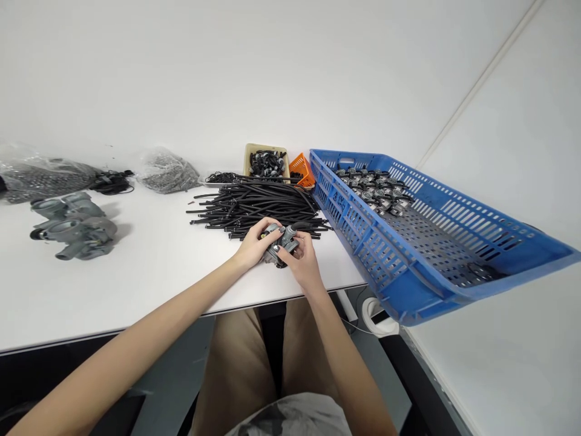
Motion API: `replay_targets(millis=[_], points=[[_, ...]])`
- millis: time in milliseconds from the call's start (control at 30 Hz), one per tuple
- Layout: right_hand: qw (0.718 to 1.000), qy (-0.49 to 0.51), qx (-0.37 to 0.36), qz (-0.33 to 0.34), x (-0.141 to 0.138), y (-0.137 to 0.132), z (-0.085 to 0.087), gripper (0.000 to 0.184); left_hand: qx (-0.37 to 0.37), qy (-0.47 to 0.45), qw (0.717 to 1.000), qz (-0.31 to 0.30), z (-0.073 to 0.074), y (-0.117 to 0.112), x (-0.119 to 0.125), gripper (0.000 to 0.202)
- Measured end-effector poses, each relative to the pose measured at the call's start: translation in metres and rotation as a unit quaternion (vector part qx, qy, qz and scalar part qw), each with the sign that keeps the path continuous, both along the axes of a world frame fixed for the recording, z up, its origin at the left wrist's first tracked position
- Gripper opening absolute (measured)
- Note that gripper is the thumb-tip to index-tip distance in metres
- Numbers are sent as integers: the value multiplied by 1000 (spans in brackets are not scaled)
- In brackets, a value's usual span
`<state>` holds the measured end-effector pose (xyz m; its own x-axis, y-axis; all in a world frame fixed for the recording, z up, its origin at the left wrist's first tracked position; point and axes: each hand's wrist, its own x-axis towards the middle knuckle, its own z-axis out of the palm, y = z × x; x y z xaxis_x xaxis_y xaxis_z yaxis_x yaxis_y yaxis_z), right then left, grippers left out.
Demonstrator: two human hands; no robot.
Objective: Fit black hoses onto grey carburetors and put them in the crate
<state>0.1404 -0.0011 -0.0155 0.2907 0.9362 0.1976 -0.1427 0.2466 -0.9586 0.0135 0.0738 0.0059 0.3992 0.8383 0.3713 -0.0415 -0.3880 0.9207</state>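
Observation:
My left hand (254, 242) and my right hand (303, 261) are both closed around a small grey metal part (278, 241) near the table's front edge. A short black hose (305, 226) sticks out of the part toward the right. Just behind my hands lies a pile of black rubber hoses (258, 206).
A blue slotted crate (436, 242) with several finished grey parts (374, 188) at its far end sits on the right, overhanging the table edge. A beige tray of black clips (267, 162) and a small orange basket (301, 168) stand behind the hoses. Grey castings (75, 225) and plastic bags (167, 171) lie to the left.

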Motion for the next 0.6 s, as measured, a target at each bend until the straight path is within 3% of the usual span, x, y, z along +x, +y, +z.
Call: replay_targets(millis=[600], points=[[999,22,-29,5,-1,0,0,60,-17,-8,1000,-11,1,1,-2,26]])
